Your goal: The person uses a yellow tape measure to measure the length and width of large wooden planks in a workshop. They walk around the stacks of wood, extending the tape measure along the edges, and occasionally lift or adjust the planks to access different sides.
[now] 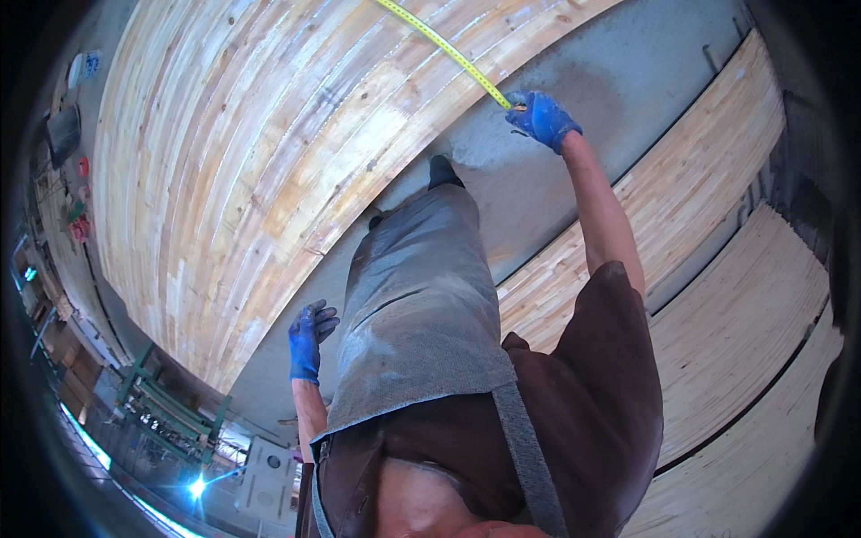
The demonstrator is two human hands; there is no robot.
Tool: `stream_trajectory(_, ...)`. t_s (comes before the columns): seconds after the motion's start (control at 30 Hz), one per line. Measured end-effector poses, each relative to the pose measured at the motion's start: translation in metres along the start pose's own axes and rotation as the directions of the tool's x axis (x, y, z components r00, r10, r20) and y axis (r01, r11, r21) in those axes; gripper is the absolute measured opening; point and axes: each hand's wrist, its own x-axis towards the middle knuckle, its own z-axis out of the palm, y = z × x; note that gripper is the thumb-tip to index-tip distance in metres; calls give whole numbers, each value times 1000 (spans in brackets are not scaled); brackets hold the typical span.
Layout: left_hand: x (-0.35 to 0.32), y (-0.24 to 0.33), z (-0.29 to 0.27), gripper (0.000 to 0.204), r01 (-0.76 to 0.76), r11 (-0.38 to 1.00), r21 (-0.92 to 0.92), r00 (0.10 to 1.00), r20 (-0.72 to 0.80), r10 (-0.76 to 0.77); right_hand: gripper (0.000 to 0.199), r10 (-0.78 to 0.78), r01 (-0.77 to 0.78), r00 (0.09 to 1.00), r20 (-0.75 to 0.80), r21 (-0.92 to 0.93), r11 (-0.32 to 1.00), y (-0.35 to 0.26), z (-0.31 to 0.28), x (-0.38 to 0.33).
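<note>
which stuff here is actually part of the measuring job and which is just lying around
In use:
- yellow tape measure, stretched across the big board
- large wooden panel under the tape
- right hand, blue-gloved, holding the tape's near end
- left hand, blue-gloved, hanging free with fingers spread

Lying about:
- stacked wooden boards at the right
- green metal frame at lower left
- cluttered shelves at far left

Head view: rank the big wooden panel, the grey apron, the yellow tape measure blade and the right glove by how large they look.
1. Wooden panel, by far the largest.
2. Grey apron, though nearness to the camera inflates it.
3. and 4. Unsure: the tape measure blade is longer but very thin; the right hand in its blue glove covers a similar area.
</note>
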Motion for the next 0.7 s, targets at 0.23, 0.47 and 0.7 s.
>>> stream_trajectory(0.23, 34, -106, -48, 36, -82, 924, -375, 995, -77, 57, 33, -107, 59, 985, -139, -309, 949, -49, 14, 16)
stream_trajectory(0.47, 28, -307, -67, 35, -139, 602, -787, 989, -145, 39, 34, -311, 299, 950, 8, 254, 920, -207, 172, -43)
stream_trajectory(0.7, 13, -442, -136, 32, -382, 456, -804, 877, -471, -95, 35, -315, 236, 848, 426, 229, 944, -385, 440, -74)
